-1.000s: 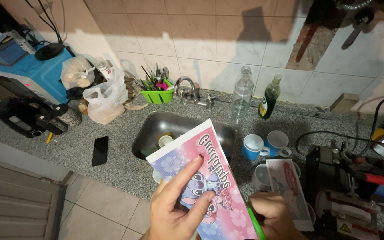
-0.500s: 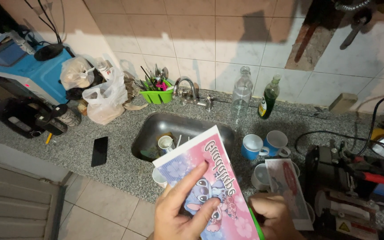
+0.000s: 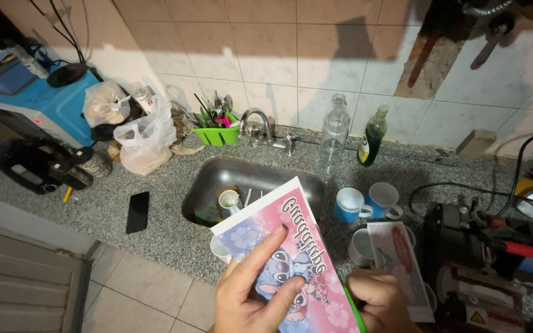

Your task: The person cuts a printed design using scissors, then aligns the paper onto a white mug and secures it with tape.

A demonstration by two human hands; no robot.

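My left hand grips a long pink and blue printed sheet with a cartoon figure on it, thumb on top, held over the front edge of the granite counter. Beside it my right hand is closed near the sheet's lower right edge, where a green strip shows; whether it holds that strip I cannot tell. A second printed sheet lies across a white mug just above the right hand.
A steel sink holds a mug and utensils. Two blue mugs stand to its right, a clear bottle and green bottle behind. A black press machine fills the right. A phone and bags lie left.
The pink sheet has slid slightly down and right in my left hand. My fingers shifted on it. The right hand stays beside it.
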